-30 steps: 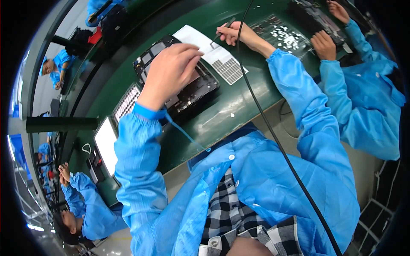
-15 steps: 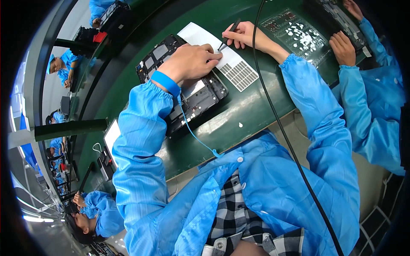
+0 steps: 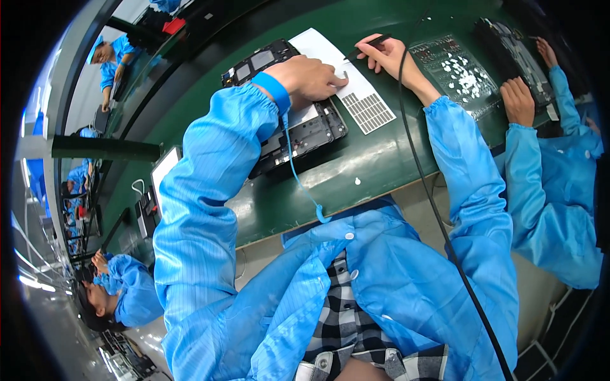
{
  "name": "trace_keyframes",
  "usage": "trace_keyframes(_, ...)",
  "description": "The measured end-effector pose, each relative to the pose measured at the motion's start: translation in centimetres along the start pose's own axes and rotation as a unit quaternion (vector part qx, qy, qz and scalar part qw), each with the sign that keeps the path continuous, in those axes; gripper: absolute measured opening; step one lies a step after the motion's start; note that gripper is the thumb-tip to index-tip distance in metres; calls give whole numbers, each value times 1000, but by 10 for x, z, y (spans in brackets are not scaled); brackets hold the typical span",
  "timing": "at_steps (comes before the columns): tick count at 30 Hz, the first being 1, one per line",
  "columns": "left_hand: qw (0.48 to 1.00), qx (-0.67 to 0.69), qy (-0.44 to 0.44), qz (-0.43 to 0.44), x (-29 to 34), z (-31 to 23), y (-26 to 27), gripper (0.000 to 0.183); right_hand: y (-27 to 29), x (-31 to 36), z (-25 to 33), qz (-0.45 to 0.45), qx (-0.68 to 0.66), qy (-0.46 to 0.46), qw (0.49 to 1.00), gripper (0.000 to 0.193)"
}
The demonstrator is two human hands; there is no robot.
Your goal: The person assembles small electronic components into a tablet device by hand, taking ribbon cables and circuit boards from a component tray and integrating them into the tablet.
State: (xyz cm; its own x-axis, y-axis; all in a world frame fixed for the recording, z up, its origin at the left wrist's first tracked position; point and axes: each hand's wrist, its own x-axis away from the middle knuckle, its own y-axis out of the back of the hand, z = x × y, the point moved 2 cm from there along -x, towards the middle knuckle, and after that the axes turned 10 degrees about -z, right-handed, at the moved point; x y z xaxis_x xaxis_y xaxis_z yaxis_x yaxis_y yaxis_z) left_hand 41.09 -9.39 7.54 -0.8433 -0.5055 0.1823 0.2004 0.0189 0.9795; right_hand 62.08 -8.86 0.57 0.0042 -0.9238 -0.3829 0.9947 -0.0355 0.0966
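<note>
Resting on the opened black laptop chassis (image 3: 298,127), the left hand (image 3: 311,76) lies with its fingers curled loosely, tips touching the white sheet of small grey rectangular pads (image 3: 356,95) beside it. The right hand (image 3: 387,56) pinches a thin black pen-like tool (image 3: 368,46) just above that sheet on the green bench (image 3: 368,165).

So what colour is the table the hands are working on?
Dark green. The table shows best in the head view, under the opened device.
</note>
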Motion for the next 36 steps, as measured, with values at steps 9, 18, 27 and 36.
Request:
trace_keyframes(9,855,97,102,-498,199,25,74,16,-1,13,45,61,-566,-79,818,25)
trace_keyframes(18,828,170,335,-417,310,41,-79,15,-107,46,191,79,-787,-113,601,18)
trace_keyframes(27,852,141,323,-388,293,42,-94,19,-197,124,181,-268,73,468,839,22)
trace_keyframes(36,797,278,359,-398,299,55,-95,13,-87,143,251,-292,-320,314,845,18)
